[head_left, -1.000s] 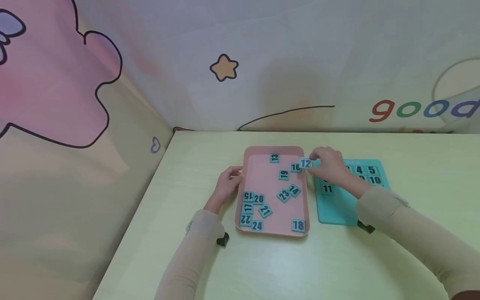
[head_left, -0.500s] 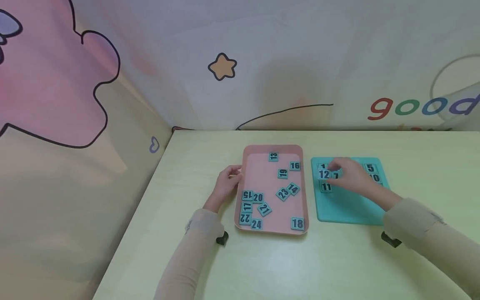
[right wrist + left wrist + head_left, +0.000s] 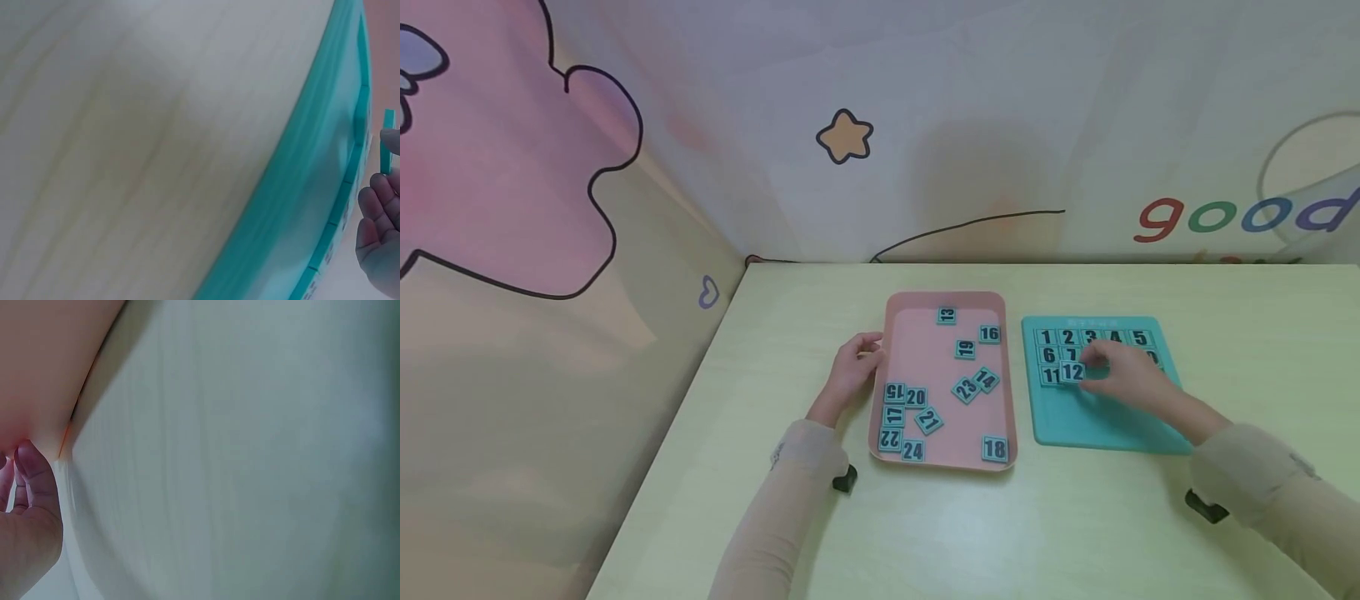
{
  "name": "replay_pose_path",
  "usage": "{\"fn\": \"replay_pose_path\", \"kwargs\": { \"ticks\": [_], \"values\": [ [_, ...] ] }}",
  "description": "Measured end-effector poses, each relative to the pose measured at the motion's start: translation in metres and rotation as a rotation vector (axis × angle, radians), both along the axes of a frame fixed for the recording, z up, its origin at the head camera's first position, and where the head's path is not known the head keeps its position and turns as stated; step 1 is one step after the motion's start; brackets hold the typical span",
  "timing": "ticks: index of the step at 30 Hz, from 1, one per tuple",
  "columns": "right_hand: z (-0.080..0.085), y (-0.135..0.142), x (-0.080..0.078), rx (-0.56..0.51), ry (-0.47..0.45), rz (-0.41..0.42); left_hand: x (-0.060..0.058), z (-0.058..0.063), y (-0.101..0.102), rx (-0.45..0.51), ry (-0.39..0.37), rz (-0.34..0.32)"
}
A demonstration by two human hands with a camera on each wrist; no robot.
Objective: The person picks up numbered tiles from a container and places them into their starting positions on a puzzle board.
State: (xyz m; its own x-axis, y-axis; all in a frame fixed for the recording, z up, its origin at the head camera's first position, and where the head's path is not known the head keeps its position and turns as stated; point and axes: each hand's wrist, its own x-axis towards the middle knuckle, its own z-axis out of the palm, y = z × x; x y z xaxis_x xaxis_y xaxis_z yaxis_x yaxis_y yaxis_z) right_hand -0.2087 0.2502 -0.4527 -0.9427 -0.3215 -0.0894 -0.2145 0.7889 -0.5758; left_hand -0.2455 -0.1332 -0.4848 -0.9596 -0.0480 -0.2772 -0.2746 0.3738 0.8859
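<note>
My right hand (image 3: 1123,379) pinches a square teal number tile marked 12 (image 3: 1072,372) between thumb and fingers. The tile is over the teal number board (image 3: 1075,425), just right of the tile 11 (image 3: 1049,377); the right wrist view shows the same tile (image 3: 387,140) edge-on, above the row of placed tiles. Tiles 1 to 7 show in the upper rows, and the hand hides part of those farther right. At the pink tray (image 3: 917,337), my left hand (image 3: 852,365) holds the left rim, with thumb and fingertips (image 3: 37,469) at its wall.
Loose number tiles lie scattered in the tray, among them 13 (image 3: 947,315), 14 (image 3: 986,380) and 18 (image 3: 996,449). Some are turned sideways or upside down. Tray and board stand side by side on a pale wooden table (image 3: 925,533), with a printed wall cloth (image 3: 940,133) behind.
My right hand has carried the tile 12 from above the tray's right rim across to the board, then down to its third row. The left hand stays at the tray.
</note>
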Motion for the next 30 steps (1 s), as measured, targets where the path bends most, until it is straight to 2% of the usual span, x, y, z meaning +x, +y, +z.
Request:
{"fn": "replay_pose_path", "kwargs": {
  "ticks": [14,23,30],
  "values": [
    [-0.019,0.010,-0.002,0.007,0.040,-0.008,-0.002,-0.005,-0.001,0.000,0.023,-0.004],
    [-0.022,0.007,-0.002,0.054,0.072,0.006,-0.002,-0.005,-0.001,-0.002,0.046,-0.007],
    [-0.024,0.005,-0.001,0.078,0.087,0.007,-0.001,-0.005,-0.001,0.009,0.036,-0.002]
  ]
}}
